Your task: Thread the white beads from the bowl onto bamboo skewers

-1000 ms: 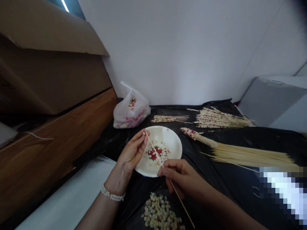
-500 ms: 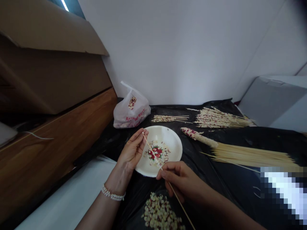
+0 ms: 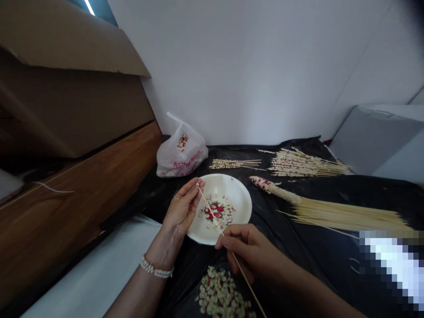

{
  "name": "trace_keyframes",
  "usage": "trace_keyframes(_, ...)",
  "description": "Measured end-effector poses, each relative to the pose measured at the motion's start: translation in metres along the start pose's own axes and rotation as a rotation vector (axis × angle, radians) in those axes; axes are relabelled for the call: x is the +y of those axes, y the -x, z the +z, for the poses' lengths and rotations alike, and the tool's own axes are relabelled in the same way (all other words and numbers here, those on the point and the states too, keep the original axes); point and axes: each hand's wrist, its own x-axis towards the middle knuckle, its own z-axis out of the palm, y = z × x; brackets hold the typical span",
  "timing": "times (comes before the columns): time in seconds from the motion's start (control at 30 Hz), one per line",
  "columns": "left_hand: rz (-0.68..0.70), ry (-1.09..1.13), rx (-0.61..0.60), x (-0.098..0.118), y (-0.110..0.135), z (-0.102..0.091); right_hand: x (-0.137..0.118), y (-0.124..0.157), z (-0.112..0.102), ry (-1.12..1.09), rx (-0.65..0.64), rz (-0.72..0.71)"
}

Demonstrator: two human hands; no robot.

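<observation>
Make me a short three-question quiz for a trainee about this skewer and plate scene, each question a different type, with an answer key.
1. True or false: the right hand pinches the thin skewer by its lower part.
2. Multiple choice: the white plate holds A) loose red and pale pieces, B) a bundle of bare sticks, C) a plastic bag.
3. Fill in: the left hand has its fingertips at the skewer's ____ end, over the plate.

Key: 1 true. 2 A. 3 upper (far) end. The plastic bag lies behind the plate, and the bare sticks lie to its right on the black sheet.
</observation>
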Motion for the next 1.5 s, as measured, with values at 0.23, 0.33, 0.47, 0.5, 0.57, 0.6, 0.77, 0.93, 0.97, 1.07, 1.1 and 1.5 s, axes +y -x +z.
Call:
trace_keyframes(0.23,0.033,-0.017,0.006,-0.003,-0.001,0.000,0.001,0.001,0.000,-0.059,-0.005,0.026)
trace_keyframes(0.33,0.060,-0.033,0.008,-0.004,-0.001,0.000,0.004,0.002,-0.001,-0.101,-0.028,0.006)
trace_keyframes(0.47,0.092,-0.059,0.018,-0.007,-0.001,-0.001,0.006,0.002,-0.001,-0.121,-0.039,-0.009)
trace_keyframes(0.5,0.099,-0.067,0.018,-0.007,-0.001,-0.002,0.006,0.002,0.000,-0.122,-0.035,-0.005)
trace_keyframes(0.57,0.119,-0.083,0.007,-0.009,0.000,-0.002,0.005,0.002,0.001,-0.116,-0.025,0.001)
trace_keyframes(0.6,0.130,-0.091,-0.001,-0.010,0.000,-0.002,0.005,0.002,0.001,-0.109,-0.019,0.003)
trace_keyframes(0.77,0.109,-0.075,-0.012,-0.006,0.003,0.002,0.001,0.002,0.004,0.014,0.056,-0.036)
trace_keyframes(0.93,-0.080,0.091,-0.021,0.003,-0.002,-0.002,0.001,0.004,0.004,0.128,0.087,-0.093)
trace_keyframes(0.97,-0.137,0.132,-0.047,0.004,-0.002,-0.003,0.001,0.004,0.004,0.135,0.090,-0.094)
trace_keyframes(1.07,-0.296,0.240,-0.136,0.005,-0.002,-0.003,0.001,0.004,0.003,0.151,0.093,-0.088)
trace_keyframes(1.1,-0.329,0.266,-0.150,0.006,-0.001,-0.002,0.001,0.004,0.003,0.163,0.088,-0.086)
trace_keyframes(1.5,-0.396,0.390,-0.133,0.011,0.005,0.005,0.002,0.002,0.001,0.067,0.024,-0.061)
